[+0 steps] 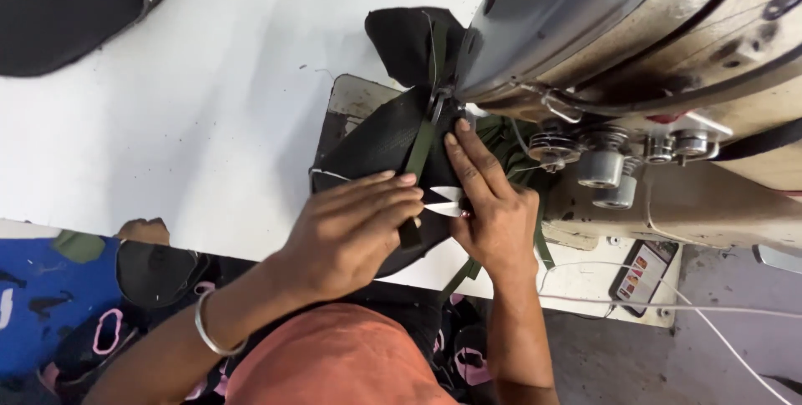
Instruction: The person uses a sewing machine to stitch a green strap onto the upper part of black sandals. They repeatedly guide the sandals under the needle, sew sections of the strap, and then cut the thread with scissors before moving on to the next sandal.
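— What is the work lying on?

— A white table [209, 113], with a sewing machine [635, 63] standing on its right side. Below the table edge there is a blue floor covering [42, 296] and dark cloth bits with pink loops [104, 330]. A pile of black cloth [67, 4] sits at the table's far left corner.

— Any boxes or bins?

— I can see none holding anything; a small flat device [642, 275] lies near the machine's base, with a white cord [668, 305] running past it.

— And the hands?

— The left hand [351, 230] lies flat, fingers pressed together, on the black fabric [376, 142]. The right hand [493, 196] presses the same piece just beside the needle, forefinger stretched toward it, and small scissors [443, 202] show between the two hands. Whether the right hand grips them I cannot tell.

— Where is the fabric?

— Under the machine's head, with a green strap [420, 146] running along it.
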